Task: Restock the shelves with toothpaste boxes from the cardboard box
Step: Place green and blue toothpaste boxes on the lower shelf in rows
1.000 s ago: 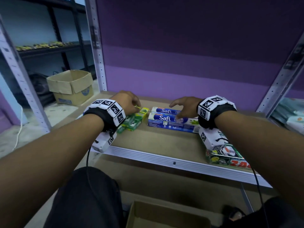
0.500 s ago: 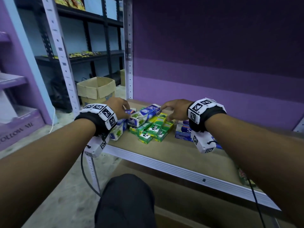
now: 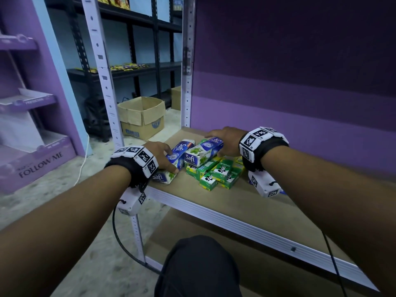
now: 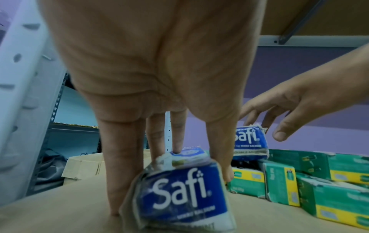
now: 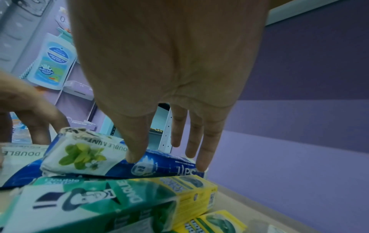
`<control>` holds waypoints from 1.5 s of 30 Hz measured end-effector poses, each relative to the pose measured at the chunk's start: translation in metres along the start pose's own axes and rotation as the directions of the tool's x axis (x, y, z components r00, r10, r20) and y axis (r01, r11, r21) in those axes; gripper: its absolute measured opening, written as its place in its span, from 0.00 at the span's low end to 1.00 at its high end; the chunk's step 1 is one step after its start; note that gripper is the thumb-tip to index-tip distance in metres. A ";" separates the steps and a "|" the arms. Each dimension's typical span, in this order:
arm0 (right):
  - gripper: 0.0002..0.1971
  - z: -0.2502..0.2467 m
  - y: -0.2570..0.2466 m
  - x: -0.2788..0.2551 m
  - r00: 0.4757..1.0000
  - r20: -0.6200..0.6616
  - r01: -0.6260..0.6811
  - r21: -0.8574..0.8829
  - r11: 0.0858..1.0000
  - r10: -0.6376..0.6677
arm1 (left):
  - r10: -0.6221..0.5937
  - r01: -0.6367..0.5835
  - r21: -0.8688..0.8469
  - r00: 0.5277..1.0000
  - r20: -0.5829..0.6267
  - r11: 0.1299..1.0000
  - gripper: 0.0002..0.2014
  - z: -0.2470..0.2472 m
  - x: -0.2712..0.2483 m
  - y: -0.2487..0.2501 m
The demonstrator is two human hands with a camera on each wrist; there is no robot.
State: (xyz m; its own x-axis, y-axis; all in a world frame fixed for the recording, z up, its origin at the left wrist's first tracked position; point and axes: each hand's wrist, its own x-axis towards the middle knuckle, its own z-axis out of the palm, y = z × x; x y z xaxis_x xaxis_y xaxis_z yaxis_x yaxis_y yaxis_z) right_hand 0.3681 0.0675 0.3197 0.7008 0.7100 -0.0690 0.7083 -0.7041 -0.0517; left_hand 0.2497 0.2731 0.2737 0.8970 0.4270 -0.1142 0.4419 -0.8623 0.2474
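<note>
**Both hands on Safi boxes at the shelf's left end**

The left hand reaches down over the front Safi box, which lies on the shelf board close to the front left corner. In the left wrist view its fingers run long and nearly straight down one side of the box, with the thumb down the other side, so the box sits pinched between them. A second Safi box lies just behind it, angled toward the back.

To the right, the right hand spreads over a third Safi box that rests tilted on top of a pile of green and yellow Darlie boxes. Its fingers are almost straight and fanned, with one tip and the thumb tip touching the box's top; whether it truly grips the box I cannot tell.

The pile crowds the left end of the shelf board, near the white upright post. Bare brown board stretches away to the right, bounded by the pale metal front lip and the purple back panel.

The blue boxes read "Safi" in white, and one shows "DOUBLE MINT" with green leaves. The green ones read "DARLIE" and "Double". An open cardboard box stands on the floor beyond the post, and the purple display stand at far left reads "FOLLOW ME".
</note>
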 end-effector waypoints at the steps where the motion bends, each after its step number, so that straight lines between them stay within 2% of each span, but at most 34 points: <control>1: 0.37 0.001 -0.002 0.001 1.000 0.005 0.008 -0.003 1.000 -0.008 | 0.001 -0.001 0.004 1.000 -0.002 1.000 0.36 0.000 0.001 0.000; 7: 0.36 0.008 -0.018 0.007 0.998 0.048 0.051 -0.017 0.999 -0.050 | 0.008 -0.007 0.024 1.000 -0.029 1.000 0.36 0.003 0.005 -0.003; 13: 0.28 0.011 -0.023 0.007 0.999 0.040 0.019 -0.048 0.999 -0.017 | -0.004 0.004 0.011 0.999 -0.035 1.000 0.35 0.005 0.008 -0.006; 15: 0.25 0.010 -0.024 0.009 0.999 0.048 -0.023 -0.004 1.000 0.023 | 0.001 -0.001 0.012 0.999 -0.033 1.000 0.34 0.005 0.009 -0.007; 18: 0.20 0.008 -0.025 0.015 0.993 0.044 -0.112 0.185 0.976 0.106 | 0.009 -0.009 0.001 1.000 -0.023 1.000 0.34 0.005 0.010 -0.008; 20: 0.16 0.008 -0.028 0.019 0.987 0.043 -0.163 0.207 0.965 0.157 | 0.013 -0.013 -0.005 1.000 -0.023 1.000 0.34 0.004 0.010 -0.008; 21: 0.17 0.010 -0.030 0.022 0.983 0.058 -0.183 0.187 0.965 0.175 | 0.014 -0.015 -0.008 1.000 -0.025 1.000 0.34 0.005 0.010 -0.009; 25: 0.31 0.020 -0.044 0.032 0.967 0.085 -0.252 0.157 0.955 0.242 | 0.023 -0.024 -0.021 0.999 -0.040 0.999 0.33 0.005 0.010 -0.010; 30: 0.28 0.025 -0.055 0.045 0.949 0.069 -0.314 0.225 0.922 0.307 | 0.035 -0.036 -0.028 0.999 -0.036 0.999 0.32 0.006 0.012 -0.011; 34: 0.33 0.024 -0.049 0.048 0.935 0.051 -0.352 0.266 0.897 0.351 | 0.039 -0.040 -0.035 0.999 -0.036 0.999 0.31 0.006 0.014 -0.012; 35: 0.31 0.023 -0.049 0.048 0.931 0.061 -0.363 0.286 0.887 0.361 | 0.037 -0.039 -0.037 0.999 -0.040 0.999 0.31 0.007 0.014 -0.013; 38: 0.12 0.021 -0.046 0.044 0.934 0.143 -0.357 0.395 0.847 0.327 | 0.031 -0.033 -0.049 0.999 -0.043 0.998 0.30 0.009 0.015 -0.015; 39: 0.10 0.022 -0.044 0.043 0.933 0.174 -0.360 0.436 0.825 0.316 | 0.029 -0.031 -0.052 0.999 -0.040 0.998 0.30 0.009 0.015 -0.016; 40: 0.11 0.022 -0.041 0.040 0.937 0.158 -0.348 0.483 0.804 0.311 | 0.028 -0.030 -0.055 0.999 -0.037 0.998 0.30 0.008 0.015 -0.015; 42: 0.21 0.024 -0.037 0.038 0.942 0.092 -0.315 0.566 0.762 0.321 | 0.028 -0.031 -0.064 0.999 -0.035 0.997 0.30 0.007 0.015 -0.015; 43: 0.23 0.024 -0.034 0.038 0.934 0.067 -0.315 0.613 0.725 0.350 | 0.029 -0.032 -0.065 0.999 -0.041 0.997 0.30 0.007 0.014 -0.014; 45: 0.19 0.023 -0.032 0.037 0.928 0.075 -0.323 0.650 0.688 0.365 | 0.025 -0.030 -0.071 0.998 -0.065 0.997 0.30 0.008 0.011 -0.014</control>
State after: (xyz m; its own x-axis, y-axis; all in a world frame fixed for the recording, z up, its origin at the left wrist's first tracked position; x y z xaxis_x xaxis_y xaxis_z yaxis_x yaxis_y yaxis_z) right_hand 0.3692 0.1156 0.2956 0.9026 0.4007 -0.1575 0.2051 -0.7218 -0.6610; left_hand 0.2536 0.2878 0.2611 0.9056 0.4218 -0.0450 0.4132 -0.8532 0.3184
